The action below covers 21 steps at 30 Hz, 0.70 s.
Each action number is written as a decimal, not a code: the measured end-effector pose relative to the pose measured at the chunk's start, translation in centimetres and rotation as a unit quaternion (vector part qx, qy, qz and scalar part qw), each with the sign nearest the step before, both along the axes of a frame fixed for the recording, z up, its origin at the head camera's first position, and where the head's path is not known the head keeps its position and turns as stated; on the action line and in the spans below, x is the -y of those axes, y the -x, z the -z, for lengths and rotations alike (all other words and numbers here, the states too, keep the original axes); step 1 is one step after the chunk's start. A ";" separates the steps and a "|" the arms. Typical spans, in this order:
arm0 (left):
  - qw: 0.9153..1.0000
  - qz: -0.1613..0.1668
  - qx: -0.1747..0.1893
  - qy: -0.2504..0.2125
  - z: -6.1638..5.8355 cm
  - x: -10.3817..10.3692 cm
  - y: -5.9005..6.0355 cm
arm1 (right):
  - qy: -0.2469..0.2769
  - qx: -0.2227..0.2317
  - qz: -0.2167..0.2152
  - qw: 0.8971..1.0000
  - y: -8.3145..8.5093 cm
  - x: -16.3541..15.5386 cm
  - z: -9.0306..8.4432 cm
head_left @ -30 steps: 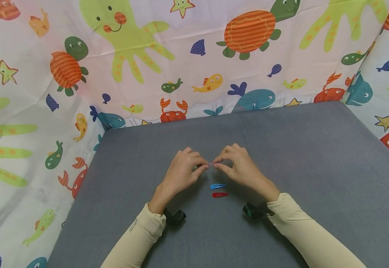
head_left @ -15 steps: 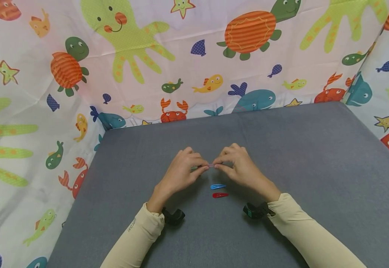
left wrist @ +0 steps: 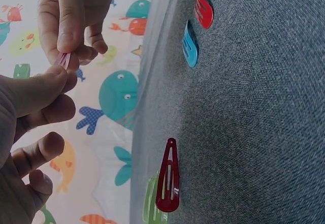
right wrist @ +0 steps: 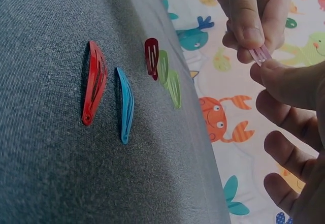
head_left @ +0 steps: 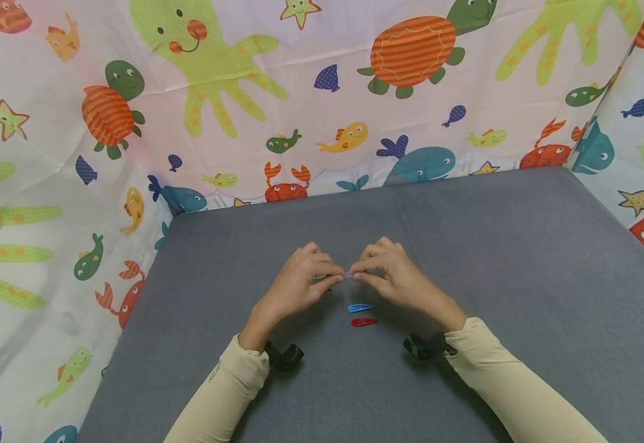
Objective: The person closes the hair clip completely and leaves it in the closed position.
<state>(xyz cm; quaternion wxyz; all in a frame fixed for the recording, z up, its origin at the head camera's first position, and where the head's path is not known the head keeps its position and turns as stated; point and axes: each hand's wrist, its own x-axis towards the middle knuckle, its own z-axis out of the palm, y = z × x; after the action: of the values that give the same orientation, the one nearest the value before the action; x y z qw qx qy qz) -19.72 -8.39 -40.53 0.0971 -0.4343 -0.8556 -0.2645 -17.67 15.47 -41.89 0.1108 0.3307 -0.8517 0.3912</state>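
Observation:
A small pink snap hair clip (head_left: 348, 275) is held above the table between both hands. My left hand (head_left: 305, 277) pinches one end with thumb and forefinger. At the other end, the thumb and forefinger of my right hand (head_left: 393, 277) pinch it too. Fingertips hide most of the clip; its pink middle (right wrist: 261, 55) shows in the right wrist view. Nearer the body, a blue hair clip (head_left: 360, 307) and a red hair clip (head_left: 364, 322) lie side by side on the cloth.
A dark red hair clip (left wrist: 168, 178) lies beside light green clips (right wrist: 173, 88), mostly hidden behind my left hand in the head view. Grey cloth covers the table (head_left: 499, 264). A curtain printed with sea animals (head_left: 311, 111) stands behind it and along both sides.
Both hands have drifted very slightly toward the body, keeping the pink hair clip between them. My left wrist has moved a little to the left. The clips on the table stay put.

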 end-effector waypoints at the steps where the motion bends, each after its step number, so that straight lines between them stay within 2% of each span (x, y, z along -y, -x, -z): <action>1: 1.000 0.002 0.003 -0.002 0.0 0.0 0.0 | 0.001 0.003 -0.004 1.000 0.0 0.0 0.0; 21: 0.999 0.030 0.025 -0.007 -0.2 0.3 0.1 | 0.011 0.021 -0.054 0.998 0.3 -0.3 0.0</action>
<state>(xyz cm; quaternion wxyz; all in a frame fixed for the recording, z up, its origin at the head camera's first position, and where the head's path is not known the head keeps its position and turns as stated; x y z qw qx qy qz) -19.84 -8.67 -40.31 0.0706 -0.4527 -0.8422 -0.2841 -18.00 15.81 -41.92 0.0753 0.3672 -0.8303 0.4124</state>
